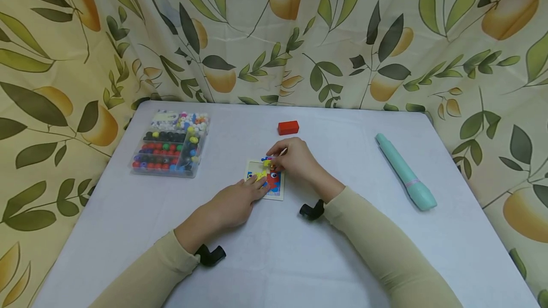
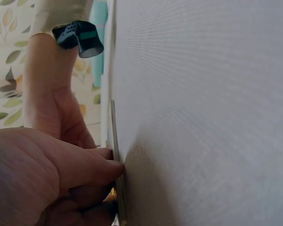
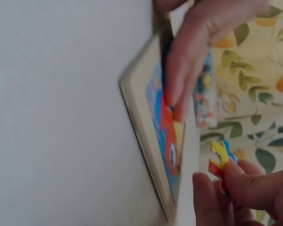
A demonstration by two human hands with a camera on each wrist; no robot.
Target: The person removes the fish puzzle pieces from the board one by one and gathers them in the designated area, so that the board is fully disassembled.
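A small jigsaw board (image 1: pixel 277 197) with a pale frame and a red, blue and yellow picture lies on the white table. My left hand (image 1: pixel 233 202) rests on its left side, fairly straight fingers pressing on the picture. In the left wrist view the thumb (image 2: pixel 111 170) touches the board's edge. My right hand (image 1: pixel 297 158) pinches a puzzle piece (image 3: pixel 220 153) between thumb and fingers, over the board's far right part. That piece is yellow, red and blue, and is held tilted above the board in the right wrist view.
A red block (image 1: pixel 288 128) sits just beyond the board. To the left stands a clear divided box (image 1: pixel 194 168) of coloured beads. A mint-green tapered object (image 1: pixel 404 172) lies at the right. Patterned curtains (image 1: pixel 257 37) hang behind the table.
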